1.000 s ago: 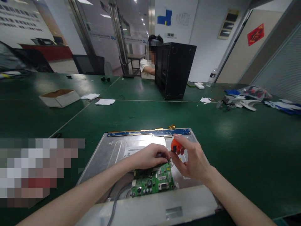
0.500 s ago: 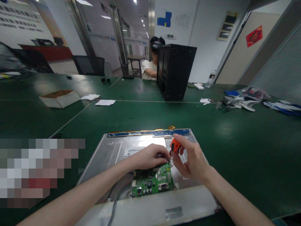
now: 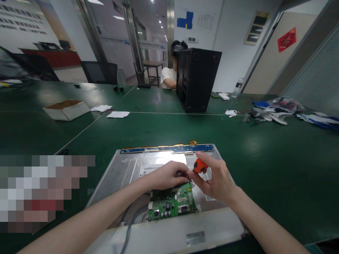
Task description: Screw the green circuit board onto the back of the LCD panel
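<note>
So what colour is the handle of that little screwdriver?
Orange, with black bits; the screwdriver shows best in the head view.

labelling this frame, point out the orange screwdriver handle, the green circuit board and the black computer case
orange screwdriver handle [image 3: 199, 165], head view, on its rounded end
green circuit board [image 3: 173, 204], head view, on its middle
black computer case [image 3: 202, 79], head view, on its side panel

Even, fairly bright light falls from ceiling lamps [image 3: 160, 22] at 12 o'clock. Soft glare sits on the metal panel [image 3: 127, 165] and the green table [image 3: 251, 144]. Shadows are faint. Straight lines bow at the edges. A pixelated block [image 3: 45, 192] covers 8 o'clock.
</note>
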